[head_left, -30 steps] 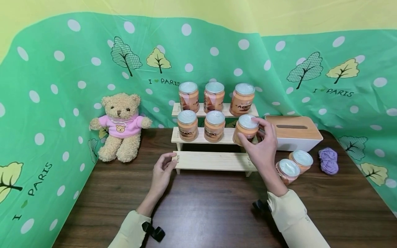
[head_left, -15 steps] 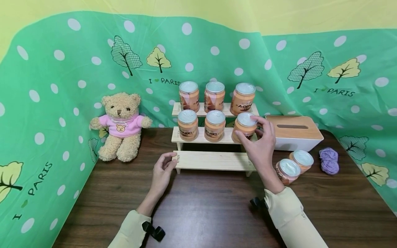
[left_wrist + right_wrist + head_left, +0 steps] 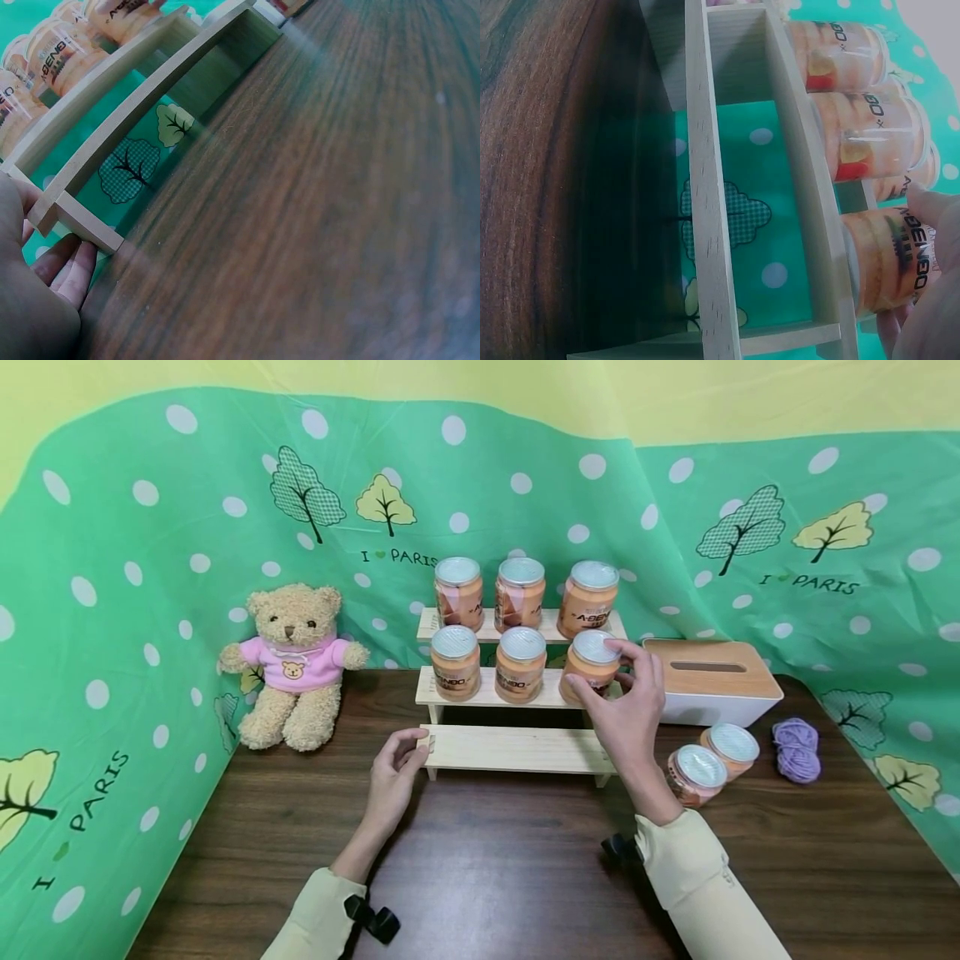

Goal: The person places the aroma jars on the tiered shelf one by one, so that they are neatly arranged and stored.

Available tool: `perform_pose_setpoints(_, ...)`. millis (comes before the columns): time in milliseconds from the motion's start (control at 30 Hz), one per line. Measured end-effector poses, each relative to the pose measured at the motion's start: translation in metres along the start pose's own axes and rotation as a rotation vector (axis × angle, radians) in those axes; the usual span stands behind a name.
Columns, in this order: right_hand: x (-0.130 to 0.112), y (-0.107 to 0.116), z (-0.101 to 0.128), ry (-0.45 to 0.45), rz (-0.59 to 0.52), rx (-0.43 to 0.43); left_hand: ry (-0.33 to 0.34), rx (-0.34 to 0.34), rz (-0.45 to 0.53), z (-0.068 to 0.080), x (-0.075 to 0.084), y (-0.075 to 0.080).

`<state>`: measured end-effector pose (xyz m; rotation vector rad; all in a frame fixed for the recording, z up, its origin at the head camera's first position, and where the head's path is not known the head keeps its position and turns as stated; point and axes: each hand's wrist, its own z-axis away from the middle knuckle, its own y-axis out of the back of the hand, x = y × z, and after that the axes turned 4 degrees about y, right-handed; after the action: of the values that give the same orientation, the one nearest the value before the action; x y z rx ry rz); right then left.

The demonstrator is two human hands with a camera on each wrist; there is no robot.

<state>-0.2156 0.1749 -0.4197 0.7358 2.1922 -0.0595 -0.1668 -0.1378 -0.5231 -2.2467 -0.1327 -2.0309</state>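
Right hand (image 3: pixel 628 706) curled round a squat orange jar (image 3: pixel 592 667) with a ribbed silver lid, standing at the right end of the middle step of a pale wooden tiered rack (image 3: pixel 517 748). Left hand (image 3: pixel 392 777) pinching the rack's lowest plank at its left corner, seemingly thumb on top. Dark, grained wooden table (image 3: pixel 487 877) beneath. Two more round jars (image 3: pixel 711 762) just right of the rack.

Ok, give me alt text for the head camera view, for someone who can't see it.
A person's right hand grips an orange jar on the middle step of a wooden three-step rack that carries six jars, while the left hand holds the bottom step's left end. A teddy bear sits at left.
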Motion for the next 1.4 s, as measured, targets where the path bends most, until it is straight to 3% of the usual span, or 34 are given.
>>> perform_pose_setpoints(233,0.003,0.0,0.002,-0.002,0.002,-0.001,0.022,-0.01,0.014,-0.001,0.0,0.0)
perform_pose_setpoints(733,0.002,0.011,0.005,0.037,0.041,-0.105,0.015,-0.007,0.003,0.0,0.001,0.001)
perform_pose_setpoints(1400,-0.006,0.036,0.015,0.131,0.047,-0.104,0.018,0.0,0.007,-0.001,0.0,0.0)
